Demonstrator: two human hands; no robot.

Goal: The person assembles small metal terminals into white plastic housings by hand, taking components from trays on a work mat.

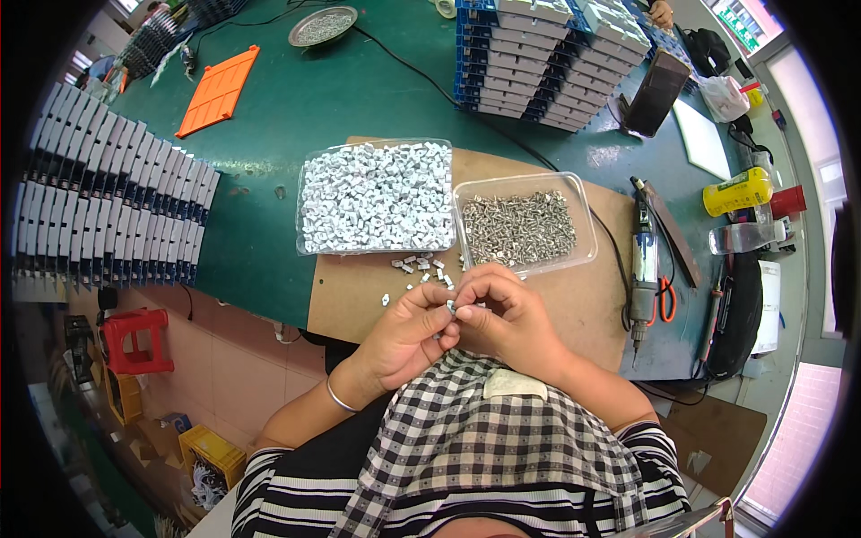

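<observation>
My left hand [405, 336] and my right hand [513, 325] meet over the near edge of the brown board [345, 300]. Between the left thumb and fingertips is a small white plastic piece [451, 307]. The right thumb and forefinger pinch right against it; whatever they hold is too small to make out. Just beyond the hands stand a clear tub full of small white plastic pieces [377, 197] and a clear tray of small metal screws [520, 226]. Several loose white pieces [421, 265] lie on the board beside my left hand.
Stacked white-and-blue modules [117, 188] rise at the left, more [547, 67] at the back. An electric screwdriver [643, 269] lies at the right by an orange-handled tool [666, 300]. A phone [656, 94], an orange panel [220, 90] and a metal dish [323, 27] sit farther off.
</observation>
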